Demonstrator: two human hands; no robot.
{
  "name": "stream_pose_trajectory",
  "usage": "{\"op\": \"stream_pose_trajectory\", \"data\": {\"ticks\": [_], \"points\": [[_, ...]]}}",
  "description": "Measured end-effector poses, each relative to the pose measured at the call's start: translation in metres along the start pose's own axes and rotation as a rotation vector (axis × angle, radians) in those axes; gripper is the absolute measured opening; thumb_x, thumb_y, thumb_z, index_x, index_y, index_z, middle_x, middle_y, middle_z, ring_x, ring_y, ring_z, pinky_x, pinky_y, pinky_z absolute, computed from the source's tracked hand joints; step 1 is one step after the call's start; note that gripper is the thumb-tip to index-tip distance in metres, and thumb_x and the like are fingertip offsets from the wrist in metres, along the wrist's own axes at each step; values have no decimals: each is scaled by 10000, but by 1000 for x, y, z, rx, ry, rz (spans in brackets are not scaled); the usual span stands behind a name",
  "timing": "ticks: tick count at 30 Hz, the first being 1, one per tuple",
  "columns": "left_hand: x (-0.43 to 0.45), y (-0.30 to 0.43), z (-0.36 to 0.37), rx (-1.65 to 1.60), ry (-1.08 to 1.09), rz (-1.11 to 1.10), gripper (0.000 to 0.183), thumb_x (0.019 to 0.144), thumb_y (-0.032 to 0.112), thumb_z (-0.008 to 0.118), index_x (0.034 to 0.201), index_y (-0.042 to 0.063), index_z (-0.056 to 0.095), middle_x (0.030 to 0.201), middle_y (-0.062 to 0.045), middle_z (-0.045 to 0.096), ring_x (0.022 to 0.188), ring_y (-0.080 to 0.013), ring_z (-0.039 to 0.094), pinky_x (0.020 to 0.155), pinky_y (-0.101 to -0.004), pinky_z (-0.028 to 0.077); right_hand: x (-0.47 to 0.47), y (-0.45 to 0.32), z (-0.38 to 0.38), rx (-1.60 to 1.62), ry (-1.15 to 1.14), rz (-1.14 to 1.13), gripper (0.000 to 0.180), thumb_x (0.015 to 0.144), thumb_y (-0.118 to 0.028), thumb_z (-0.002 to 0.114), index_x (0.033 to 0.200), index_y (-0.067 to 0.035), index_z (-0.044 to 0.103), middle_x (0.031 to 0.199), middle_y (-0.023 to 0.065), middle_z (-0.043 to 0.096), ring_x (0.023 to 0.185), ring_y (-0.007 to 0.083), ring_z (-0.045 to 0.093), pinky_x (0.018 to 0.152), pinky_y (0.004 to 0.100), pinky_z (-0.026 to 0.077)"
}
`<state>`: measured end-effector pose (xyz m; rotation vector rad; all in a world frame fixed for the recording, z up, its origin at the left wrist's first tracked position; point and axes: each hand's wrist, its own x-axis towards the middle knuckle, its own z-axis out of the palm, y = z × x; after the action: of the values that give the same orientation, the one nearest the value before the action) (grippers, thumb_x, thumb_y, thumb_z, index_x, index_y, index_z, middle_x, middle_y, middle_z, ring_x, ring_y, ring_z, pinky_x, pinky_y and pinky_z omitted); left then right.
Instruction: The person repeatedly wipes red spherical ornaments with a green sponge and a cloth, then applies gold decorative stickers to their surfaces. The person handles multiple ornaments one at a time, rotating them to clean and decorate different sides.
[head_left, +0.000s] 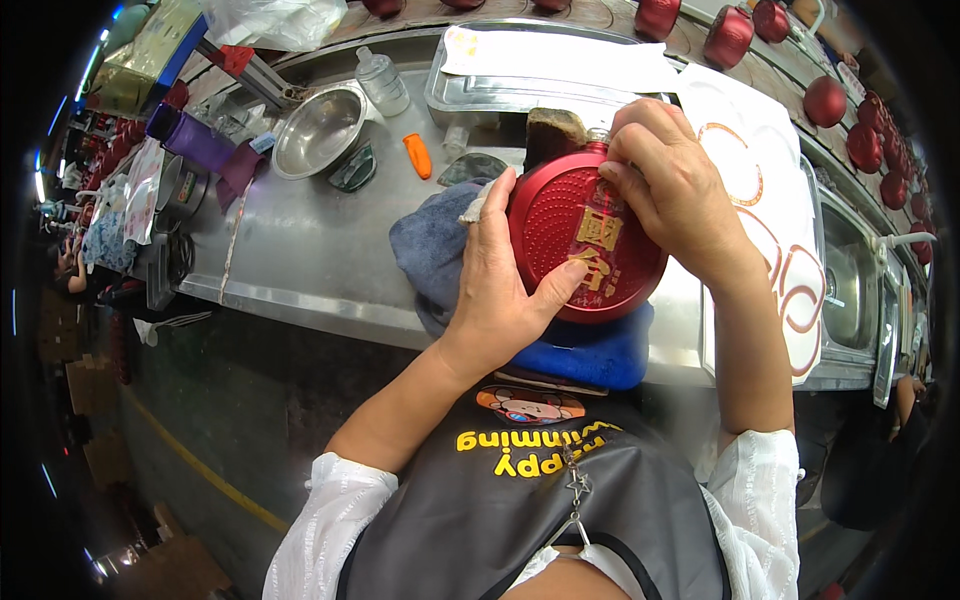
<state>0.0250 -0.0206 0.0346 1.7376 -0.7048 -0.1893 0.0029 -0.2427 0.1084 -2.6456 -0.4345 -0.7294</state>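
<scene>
A round red bottle with raised dots and gold characters lies before me, its threaded neck pointing away. My left hand holds its left side, the thumb lying on the gold characters. The fingers of my right hand are bent against the upper right of its face, near the neck; whether they pinch anything is hidden. Under and left of the bottle is a blue-grey cloth. A bright blue pad shows below it, and a dark brown block sits beside the neck.
On the steel worktop stand a metal bowl, a clear plastic bottle and an orange object. White sheets with red-edged decals lie at right, beside a sink. A metal tray and several red bottles are farther back.
</scene>
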Motion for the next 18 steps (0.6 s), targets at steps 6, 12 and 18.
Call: {"op": "stream_pose_trajectory", "data": {"ticks": [6, 12, 18], "points": [[15, 7, -9, 232, 65, 167, 888, 926, 443, 745, 1521, -66, 327, 1426, -318, 477, 1308, -447, 484, 1131, -492, 361, -14, -10, -11, -85, 199, 60, 207, 890, -51, 720, 1091, -23, 681, 1107, 145, 615, 1102, 361, 591, 936, 447, 496], [39, 19, -10, 316, -8, 55, 826, 891, 437, 788, 1477, -14, 421, 1427, -271, 518, 1336, -387, 513, 1136, -456, 394, -69, -35, -3, -29, 36, 221, 454, 913, -142, 733, 1350, -50, 651, 1385, 208, 525, 1245, 400, 545, 1042, 478, 465], [48, 21, -11, 268, -35, 16, 788, 885, 418, 794, 1444, -19, 453, 1379, -261, 557, 1292, -388, 545, 1105, -448, 424, -83, -36, 2, -31, 25, 309, 563, 875, -94, 732, 1423, -64, 607, 1453, 203, 487, 1324, 387, 507, 1095, 464, 453]]}}
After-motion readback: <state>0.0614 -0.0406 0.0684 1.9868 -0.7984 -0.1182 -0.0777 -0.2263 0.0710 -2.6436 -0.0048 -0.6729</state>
